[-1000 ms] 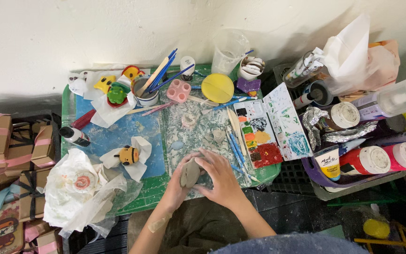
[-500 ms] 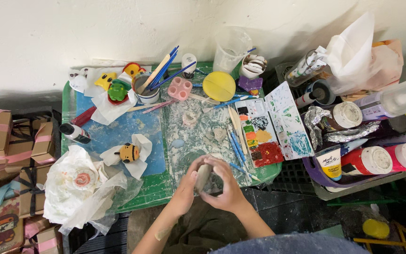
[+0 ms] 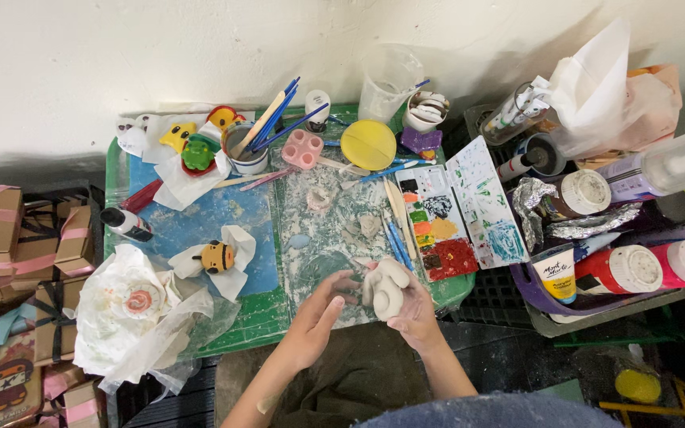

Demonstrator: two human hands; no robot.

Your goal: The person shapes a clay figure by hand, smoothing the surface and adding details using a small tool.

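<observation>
The pale clay lump [image 3: 384, 289] now rests in the right hand [image 3: 410, 305] alone, nearer the paint palette [image 3: 461, 210] than before, while the left hand [image 3: 319, 313] has opened and drawn slightly away.

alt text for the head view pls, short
Seen from above, a person's right hand cups a pale clay figure while the left hand touches it, over a green cutting mat. Around it lie a paint palette, a cup of brushes and paint jars.
</observation>
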